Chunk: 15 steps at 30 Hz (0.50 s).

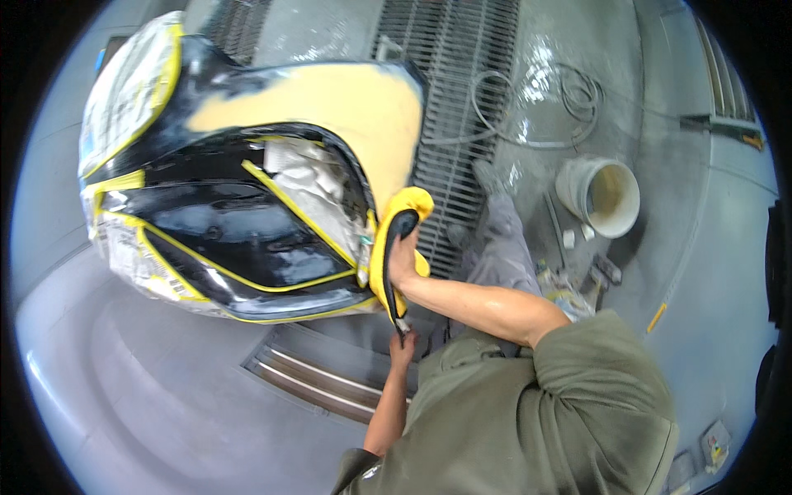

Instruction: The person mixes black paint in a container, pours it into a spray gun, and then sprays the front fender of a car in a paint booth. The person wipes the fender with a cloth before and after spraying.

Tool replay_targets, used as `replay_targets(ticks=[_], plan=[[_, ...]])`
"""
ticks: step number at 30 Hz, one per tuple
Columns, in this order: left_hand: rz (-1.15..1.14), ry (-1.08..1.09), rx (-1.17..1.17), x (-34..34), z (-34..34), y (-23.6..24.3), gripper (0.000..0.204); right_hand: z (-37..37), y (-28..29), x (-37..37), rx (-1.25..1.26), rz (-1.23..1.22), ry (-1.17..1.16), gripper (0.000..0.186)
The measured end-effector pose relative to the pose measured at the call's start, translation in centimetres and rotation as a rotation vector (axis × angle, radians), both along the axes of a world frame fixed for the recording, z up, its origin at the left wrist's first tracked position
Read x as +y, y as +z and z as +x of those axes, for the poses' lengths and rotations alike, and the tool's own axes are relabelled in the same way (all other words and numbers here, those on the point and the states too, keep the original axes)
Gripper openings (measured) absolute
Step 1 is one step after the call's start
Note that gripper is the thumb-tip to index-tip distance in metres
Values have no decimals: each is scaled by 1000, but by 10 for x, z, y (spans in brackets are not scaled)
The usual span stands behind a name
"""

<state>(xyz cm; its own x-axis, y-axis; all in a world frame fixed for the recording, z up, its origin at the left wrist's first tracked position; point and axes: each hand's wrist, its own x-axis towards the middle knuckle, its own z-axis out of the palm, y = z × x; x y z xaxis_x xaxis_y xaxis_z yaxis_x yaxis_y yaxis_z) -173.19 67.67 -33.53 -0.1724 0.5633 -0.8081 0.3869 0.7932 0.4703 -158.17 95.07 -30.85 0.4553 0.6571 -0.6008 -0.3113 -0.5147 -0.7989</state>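
A large curved vehicle body panel stands at the left, glossy black with a beige filled patch along its upper part. Yellow tape and paper masking cover parts of its edges and its opening. At the panel's right edge, my right hand grips a folded yellow cloth with a black border, its fingers partly hidden in the folds. Just below, my left hand is closed on the cloth's lower dark end.
Metal floor grating runs behind the panel. On the wet floor to the right are a coiled hose and a whitish bucket on its side, with small blocks and a rod nearby. A slatted vent lies below the panel.
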Motion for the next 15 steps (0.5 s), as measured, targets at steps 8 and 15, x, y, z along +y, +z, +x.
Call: replay_targets(ticks=[8, 15], plan=[[-7, 19, 49, 2, 22, -12, 34, 144, 74, 203, -555, 581, 332, 67], [-15, 39, -41, -13, 52, -21, 35, 88, 207, 372, -706, 718, 872, 78]])
